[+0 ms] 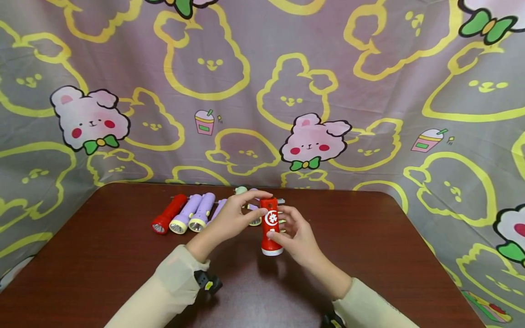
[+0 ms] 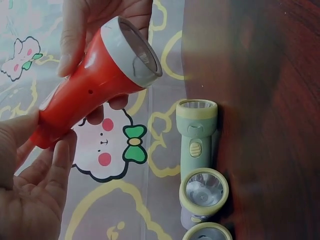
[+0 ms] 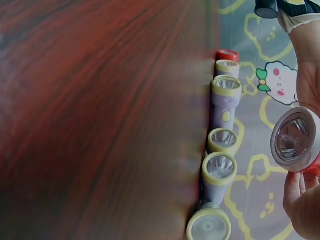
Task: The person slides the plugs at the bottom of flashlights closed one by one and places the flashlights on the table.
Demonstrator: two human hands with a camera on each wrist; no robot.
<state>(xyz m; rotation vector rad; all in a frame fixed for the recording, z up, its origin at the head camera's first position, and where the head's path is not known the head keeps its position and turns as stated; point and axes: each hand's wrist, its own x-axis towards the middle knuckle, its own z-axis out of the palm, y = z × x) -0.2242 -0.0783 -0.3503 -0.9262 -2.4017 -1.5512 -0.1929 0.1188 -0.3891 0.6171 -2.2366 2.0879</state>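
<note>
A red flashlight (image 1: 270,224) with a white rim and a white printed emblem is held upright above the table, lens end down. My left hand (image 1: 238,213) pinches its tail end between thumb and fingers. Lower on the body, my right hand (image 1: 302,239) grips it from the right, thumb across the front. A small grey piece juts out beside the tail; I cannot tell what it is. In the left wrist view, the white rim (image 2: 120,52) and lens of the flashlight face away from the left hand. The right wrist view shows its lens (image 3: 292,140) at the edge.
Behind the hands several flashlights lie in a row on the brown table (image 1: 369,255): a red one (image 1: 169,214), purple ones (image 1: 203,211) with yellow rims, and a green one (image 2: 196,150). A patterned cloth (image 1: 254,109) hangs at the table's back edge.
</note>
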